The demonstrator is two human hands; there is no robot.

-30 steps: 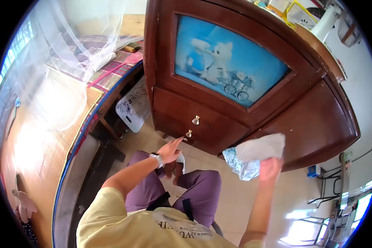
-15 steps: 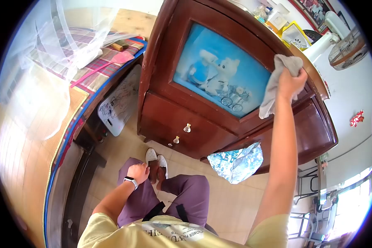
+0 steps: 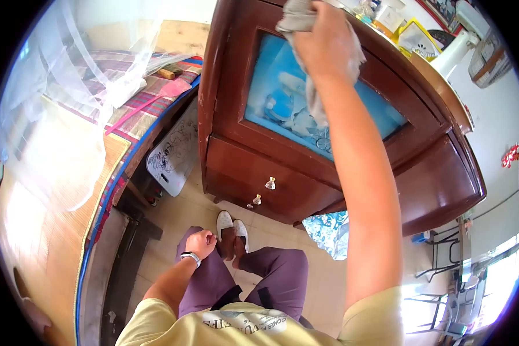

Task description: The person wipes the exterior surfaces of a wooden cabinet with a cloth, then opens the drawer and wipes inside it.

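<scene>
My right hand (image 3: 328, 49) grips a grey cloth (image 3: 299, 17) against the upper frame of a dark red-brown wooden cabinet (image 3: 259, 155). Part of the cloth hangs over the cabinet's blue picture panel (image 3: 279, 106), which shows cartoon animals; hand and cloth hide much of the picture. Below the panel are drawers with clear faceted knobs (image 3: 270, 183). Curled into a loose fist, my left hand (image 3: 200, 244) rests on my thigh, and nothing shows in it. A watch is on that wrist.
Left of the cabinet stands a bed (image 3: 57, 135) with a mat, a pink fly swatter (image 3: 150, 102) and white netting. A white scribbled board (image 3: 176, 158) leans beneath it. A blue patterned cloth (image 3: 331, 233) hangs low on the cabinet. A fan (image 3: 490, 60) is at upper right.
My right hand has moved the cloth from the panel's right side up and left to the cabinet's top frame. My left hand stays on my thigh; the view has shifted slightly.
</scene>
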